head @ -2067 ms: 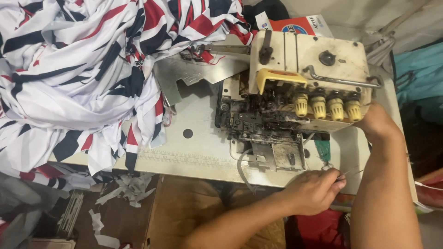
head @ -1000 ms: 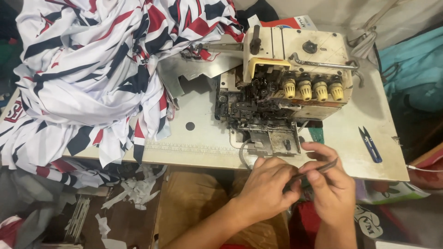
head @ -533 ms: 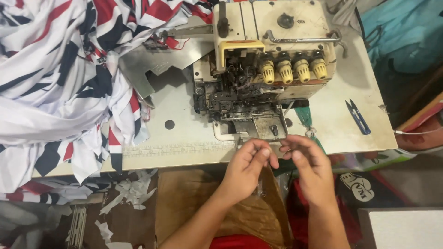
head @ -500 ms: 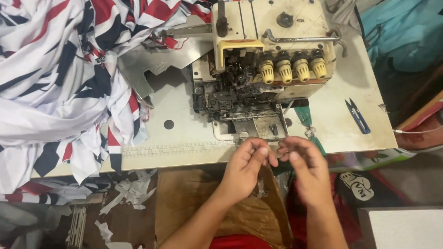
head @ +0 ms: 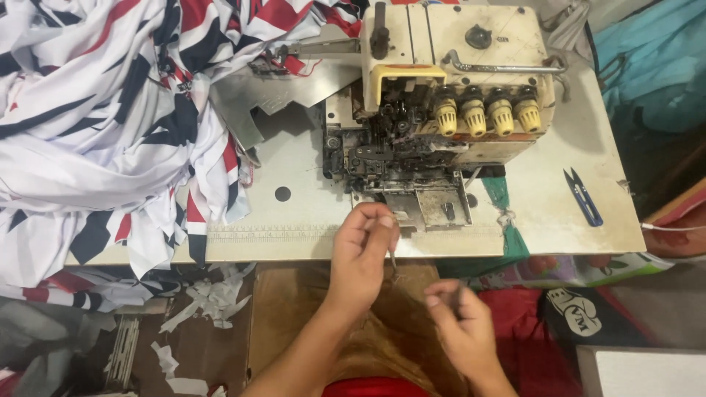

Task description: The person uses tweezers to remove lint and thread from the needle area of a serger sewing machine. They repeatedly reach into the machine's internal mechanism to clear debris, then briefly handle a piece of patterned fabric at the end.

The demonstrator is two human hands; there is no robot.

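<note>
A person sits at a cream sewing machine (head: pixel 456 81) bolted to a worn white table (head: pixel 294 213). The left hand (head: pixel 362 246) hovers at the table's front edge, just below the machine's metal plate (head: pixel 434 207), its thumb and forefinger pinched on a thin tool (head: pixel 393 261) that hangs down from the fingers; what kind of tool it is cannot be told. The right hand (head: pixel 457 323) is lower, off the table and near the lap, fingers curled inward; whether it grips anything cannot be told. Four yellow knobs (head: pixel 485 114) line the machine's front. A heap of white, navy and red striped fabric (head: pixel 103 125) covers the table's left side and spills over its edge. Blue thread snips (head: pixel 583 196) lie on the table to the right of the machine, well apart from both hands. Fabric scraps (head: pixel 206 294) litter the floor below the table.
</note>
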